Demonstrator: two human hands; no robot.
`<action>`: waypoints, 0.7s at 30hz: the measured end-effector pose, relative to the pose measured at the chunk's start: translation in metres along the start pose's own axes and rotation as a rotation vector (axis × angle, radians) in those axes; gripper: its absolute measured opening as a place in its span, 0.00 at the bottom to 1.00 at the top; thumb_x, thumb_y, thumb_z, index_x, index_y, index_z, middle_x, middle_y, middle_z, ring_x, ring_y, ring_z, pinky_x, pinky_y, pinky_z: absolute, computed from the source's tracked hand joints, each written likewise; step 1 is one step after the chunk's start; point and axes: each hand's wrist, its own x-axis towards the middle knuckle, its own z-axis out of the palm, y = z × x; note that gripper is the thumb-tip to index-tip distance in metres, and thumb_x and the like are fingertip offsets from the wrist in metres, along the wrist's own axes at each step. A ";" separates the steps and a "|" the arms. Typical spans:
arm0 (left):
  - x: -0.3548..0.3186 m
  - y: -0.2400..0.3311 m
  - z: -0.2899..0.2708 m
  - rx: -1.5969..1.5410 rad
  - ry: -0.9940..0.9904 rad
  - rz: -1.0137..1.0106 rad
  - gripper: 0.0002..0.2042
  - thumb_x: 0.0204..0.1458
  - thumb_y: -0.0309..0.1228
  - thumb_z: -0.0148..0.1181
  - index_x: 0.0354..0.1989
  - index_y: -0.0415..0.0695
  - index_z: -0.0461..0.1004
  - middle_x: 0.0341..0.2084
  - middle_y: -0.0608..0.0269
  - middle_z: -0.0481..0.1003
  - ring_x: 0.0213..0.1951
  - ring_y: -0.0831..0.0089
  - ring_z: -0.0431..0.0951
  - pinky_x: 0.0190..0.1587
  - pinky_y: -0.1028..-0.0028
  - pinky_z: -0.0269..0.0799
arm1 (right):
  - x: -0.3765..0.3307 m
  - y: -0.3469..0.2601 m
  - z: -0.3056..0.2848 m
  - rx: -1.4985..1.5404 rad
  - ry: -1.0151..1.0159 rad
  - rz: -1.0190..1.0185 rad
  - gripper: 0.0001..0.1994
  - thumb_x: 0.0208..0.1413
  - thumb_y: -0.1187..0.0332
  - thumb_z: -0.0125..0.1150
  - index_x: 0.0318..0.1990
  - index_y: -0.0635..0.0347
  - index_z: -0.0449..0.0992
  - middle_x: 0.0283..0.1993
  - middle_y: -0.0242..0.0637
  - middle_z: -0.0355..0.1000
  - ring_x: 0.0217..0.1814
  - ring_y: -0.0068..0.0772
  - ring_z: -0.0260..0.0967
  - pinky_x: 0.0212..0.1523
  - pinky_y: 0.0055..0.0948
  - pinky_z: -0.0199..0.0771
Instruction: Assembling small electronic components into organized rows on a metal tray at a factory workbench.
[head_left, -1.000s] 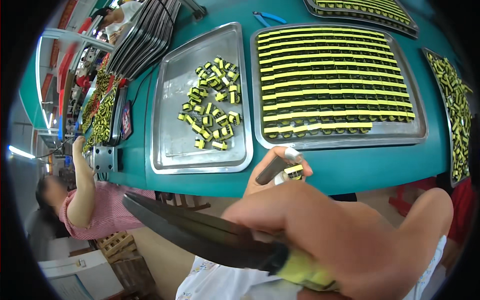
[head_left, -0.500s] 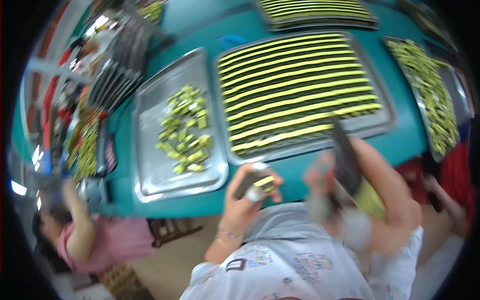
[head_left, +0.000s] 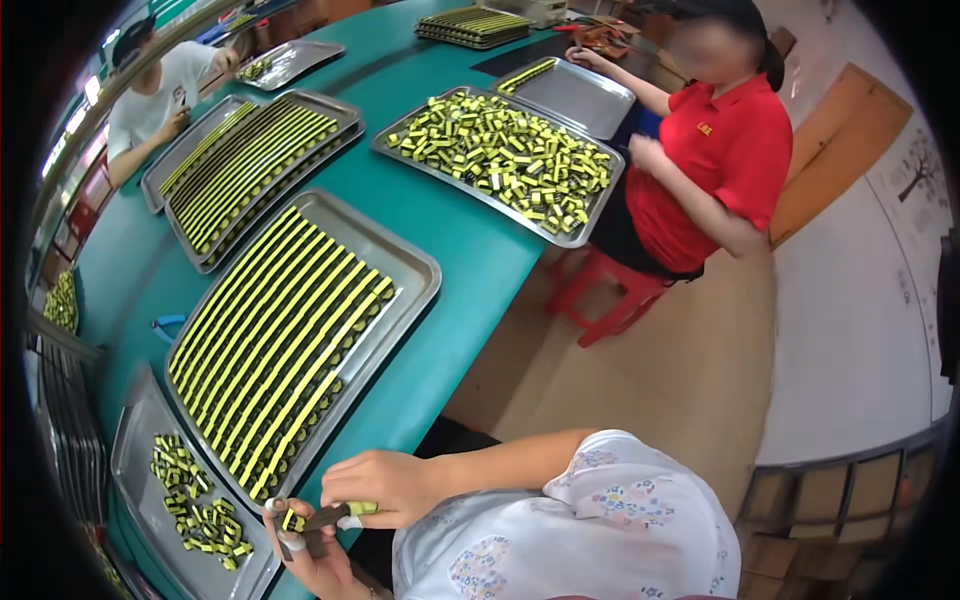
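Yellow-handled tool [head_left: 330, 515] clasped in the right hand [head_left: 385, 484], close to a small block [head_left: 291, 521] pinched in the left hand [head_left: 320, 564]; contact too small to tell. Could skid under hard pressure and jab skin, or bump the row-filled tray [head_left: 405, 262] just on the far side, tipping its blocks [head_left: 270, 345].

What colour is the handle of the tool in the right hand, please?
The handle looks yellow-green where visible, best seen in the head view.
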 end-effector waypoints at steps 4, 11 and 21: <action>-0.002 -0.002 -0.002 -0.002 -0.014 0.020 0.23 0.57 0.32 0.53 0.58 0.38 0.57 0.44 0.60 0.65 0.38 0.75 0.66 0.44 0.76 0.68 | 0.005 -0.002 -0.002 0.029 0.009 0.002 0.10 0.46 0.70 0.59 0.34 0.63 0.66 0.30 0.42 0.66 0.34 0.48 0.66 0.32 0.40 0.66; -0.011 0.000 0.008 0.079 0.182 -0.066 0.23 0.51 0.36 0.60 0.54 0.43 0.64 0.38 0.64 0.66 0.34 0.73 0.66 0.37 0.77 0.66 | -0.012 -0.012 -0.031 0.154 -0.013 -0.028 0.12 0.46 0.67 0.60 0.34 0.62 0.66 0.30 0.43 0.66 0.33 0.49 0.66 0.31 0.41 0.65; -0.004 0.010 0.009 -0.319 0.047 -0.176 0.13 0.48 0.28 0.59 0.40 0.38 0.66 0.28 0.58 0.62 0.28 0.70 0.62 0.25 0.75 0.65 | -0.145 -0.231 -0.367 -0.981 1.237 -0.085 0.10 0.56 0.68 0.48 0.42 0.62 0.68 0.34 0.39 0.70 0.33 0.32 0.68 0.32 0.27 0.69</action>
